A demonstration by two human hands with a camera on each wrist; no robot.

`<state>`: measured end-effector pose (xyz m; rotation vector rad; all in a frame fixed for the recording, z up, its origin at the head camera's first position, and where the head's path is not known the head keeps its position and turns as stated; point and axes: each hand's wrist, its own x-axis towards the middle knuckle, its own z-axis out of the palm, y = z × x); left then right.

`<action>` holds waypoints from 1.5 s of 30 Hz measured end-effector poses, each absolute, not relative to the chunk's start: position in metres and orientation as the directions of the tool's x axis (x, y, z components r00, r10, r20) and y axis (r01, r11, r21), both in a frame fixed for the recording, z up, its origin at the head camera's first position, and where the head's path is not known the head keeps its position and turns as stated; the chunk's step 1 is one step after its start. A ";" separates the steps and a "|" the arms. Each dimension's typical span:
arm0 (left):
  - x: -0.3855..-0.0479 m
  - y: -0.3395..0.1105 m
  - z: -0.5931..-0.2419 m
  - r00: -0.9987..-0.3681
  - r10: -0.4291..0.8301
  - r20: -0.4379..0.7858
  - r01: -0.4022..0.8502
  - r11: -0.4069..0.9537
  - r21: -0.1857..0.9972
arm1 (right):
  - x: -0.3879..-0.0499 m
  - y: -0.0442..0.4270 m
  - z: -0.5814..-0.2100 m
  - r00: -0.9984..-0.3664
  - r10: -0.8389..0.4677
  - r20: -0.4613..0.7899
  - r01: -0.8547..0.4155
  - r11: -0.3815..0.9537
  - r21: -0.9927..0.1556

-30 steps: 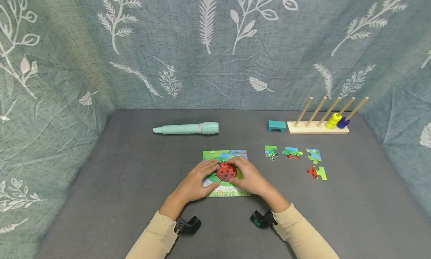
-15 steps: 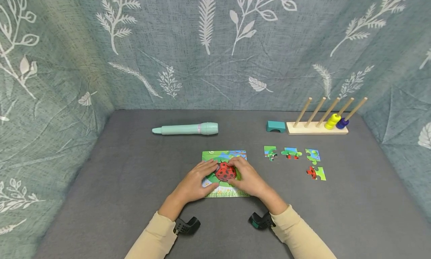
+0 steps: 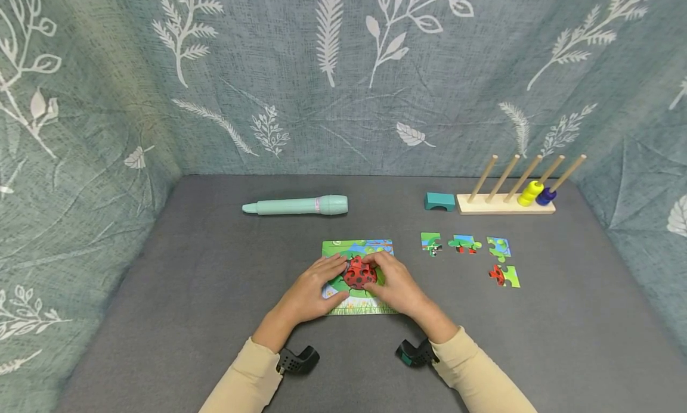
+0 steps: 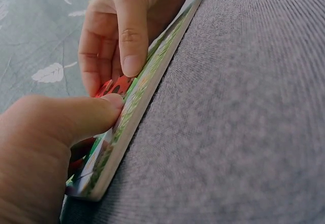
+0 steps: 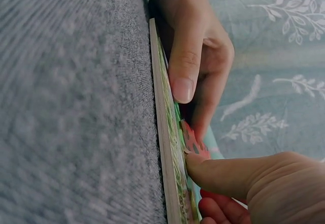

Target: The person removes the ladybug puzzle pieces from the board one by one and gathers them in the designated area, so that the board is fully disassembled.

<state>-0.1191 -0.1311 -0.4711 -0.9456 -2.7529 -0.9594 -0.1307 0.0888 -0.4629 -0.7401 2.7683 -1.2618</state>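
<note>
A picture puzzle board (image 3: 365, 306) with a red ladybug (image 3: 360, 274) in its middle lies flat on the table. The left hand (image 3: 310, 291) rests over the board's left side, fingers spread, index finger and thumb beside the ladybug. From the right, the right hand (image 3: 399, 286) holds thumb and fingers around the ladybug's right part. In the right wrist view a red spotted piece (image 5: 192, 138) stands slightly raised from the board (image 5: 163, 127), at the right thumb's tip. The left wrist view shows both thumbs close to the red piece (image 4: 121, 85); the fingers partly hide it.
Four loose puzzle pieces lie right of the board, one of them red and green (image 3: 504, 276). Behind them stand a teal block (image 3: 439, 202) and a wooden peg stand (image 3: 485, 207) with yellow and blue beads. A mint-green pen-shaped object (image 3: 295, 206) lies at the back left.
Both hands have stayed almost in place. Between them the ladybug's surface looks slightly shifted. The whole head view has moved a little.
</note>
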 end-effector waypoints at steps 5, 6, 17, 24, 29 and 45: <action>-0.119 -0.132 -0.471 -0.812 0.526 0.255 0.570 0.617 0.543 | -0.131 0.088 -0.464 -0.880 -0.420 0.222 -0.441 0.551 -0.708; -0.119 -0.132 -0.471 -0.812 0.525 0.254 0.569 0.617 0.544 | -0.131 0.088 -0.464 -0.878 -0.421 0.227 -0.446 0.548 -0.707; -0.118 -0.133 -0.471 -0.819 0.516 0.253 0.561 0.624 0.544 | -0.135 0.091 -0.458 -0.884 -0.422 0.200 -0.417 0.521 -0.745; -0.119 -0.131 -0.471 -0.813 0.529 0.243 0.566 0.620 0.544 | -0.136 0.101 -0.455 -0.889 -0.424 0.175 -0.393 0.505 -0.768; -0.119 -0.132 -0.471 -0.817 0.527 0.234 0.560 0.625 0.544 | -0.136 0.111 -0.451 -0.894 -0.423 0.149 -0.375 0.520 -0.767; -0.119 -0.131 -0.472 -0.812 0.532 0.239 0.567 0.624 0.538 | -0.133 0.175 -0.444 -0.924 -0.355 0.139 -0.339 0.596 -0.728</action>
